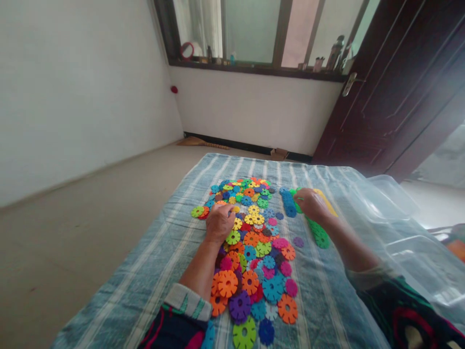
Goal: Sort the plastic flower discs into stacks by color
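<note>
A heap of coloured plastic snowflake discs (254, 252) lies spread down the middle of a blue striped cloth (160, 261). My left hand (220, 223) rests knuckles-up on the heap's left side, its fingers curled down into the discs; what they grip is hidden. My right hand (310, 203) is closed at the top of a row of green discs (317, 232), pinching a green disc. A row of blue discs (288, 203) runs just left of that hand, and a yellow row (327, 201) shows behind it.
A clear plastic tub (417, 257) and its lid (385, 194) sit on the cloth at the right. Bare floor (90, 218) lies to the left. A dark door (392, 97) and a window sill with bottles (254, 65) stand beyond the cloth.
</note>
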Motion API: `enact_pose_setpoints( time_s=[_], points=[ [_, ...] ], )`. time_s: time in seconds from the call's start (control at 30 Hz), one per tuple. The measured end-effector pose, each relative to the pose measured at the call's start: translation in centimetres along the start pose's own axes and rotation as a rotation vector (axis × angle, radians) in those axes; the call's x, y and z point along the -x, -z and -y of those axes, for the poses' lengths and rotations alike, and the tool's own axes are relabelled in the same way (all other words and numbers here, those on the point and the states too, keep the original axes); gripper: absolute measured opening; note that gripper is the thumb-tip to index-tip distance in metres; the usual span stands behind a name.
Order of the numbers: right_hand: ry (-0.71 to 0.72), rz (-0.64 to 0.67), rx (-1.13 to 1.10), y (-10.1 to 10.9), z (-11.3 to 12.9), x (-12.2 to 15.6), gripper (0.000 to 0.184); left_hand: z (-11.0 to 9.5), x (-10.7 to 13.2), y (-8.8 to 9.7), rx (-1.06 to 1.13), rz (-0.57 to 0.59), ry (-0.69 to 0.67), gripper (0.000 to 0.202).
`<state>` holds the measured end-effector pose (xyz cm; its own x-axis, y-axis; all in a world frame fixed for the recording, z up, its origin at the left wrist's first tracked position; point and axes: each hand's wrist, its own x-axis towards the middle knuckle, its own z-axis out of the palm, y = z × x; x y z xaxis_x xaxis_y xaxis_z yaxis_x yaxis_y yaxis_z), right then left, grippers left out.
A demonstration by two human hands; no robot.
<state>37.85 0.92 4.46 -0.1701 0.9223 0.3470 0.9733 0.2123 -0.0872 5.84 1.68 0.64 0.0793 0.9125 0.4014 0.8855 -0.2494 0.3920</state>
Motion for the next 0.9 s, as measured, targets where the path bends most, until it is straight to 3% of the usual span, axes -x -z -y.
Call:
enact_pose_setpoints(
  time_s=[0.13,0.23,0.4,0.57,0.73,0.9],
  points=[
    [0.165,0.021,-0.076,-0.6,5.3,-1.3,0.028,0.1,0.2,0.0,0.020,-0.003,-0.026,0.025],
    [0.249,0.123,-0.074,-1.6,9.3,-2.9,0.025,0.1,0.3,0.1,0.036,-0.015,-0.043,0.024],
    [0.241,0.192,-0.004,-3.7,13.4,-5.2,0.030,0.0,0.3,0.2,0.048,-0.026,-0.035,0.023],
    [0.215,0.219,0.031,-4.5,13.8,-4.1,0.036,-0.1,0.4,0.2,0.041,-0.023,-0.011,0.022],
    [0.284,0.227,0.003,-3.4,12.9,-2.0,0.038,-0.2,0.5,0.2,0.056,-0.027,0.005,0.023],
    [0.198,0.201,0.004,-2.7,13.1,-2.9,0.034,-0.3,0.4,0.2,0.057,-0.018,0.024,0.023]
  ],
)
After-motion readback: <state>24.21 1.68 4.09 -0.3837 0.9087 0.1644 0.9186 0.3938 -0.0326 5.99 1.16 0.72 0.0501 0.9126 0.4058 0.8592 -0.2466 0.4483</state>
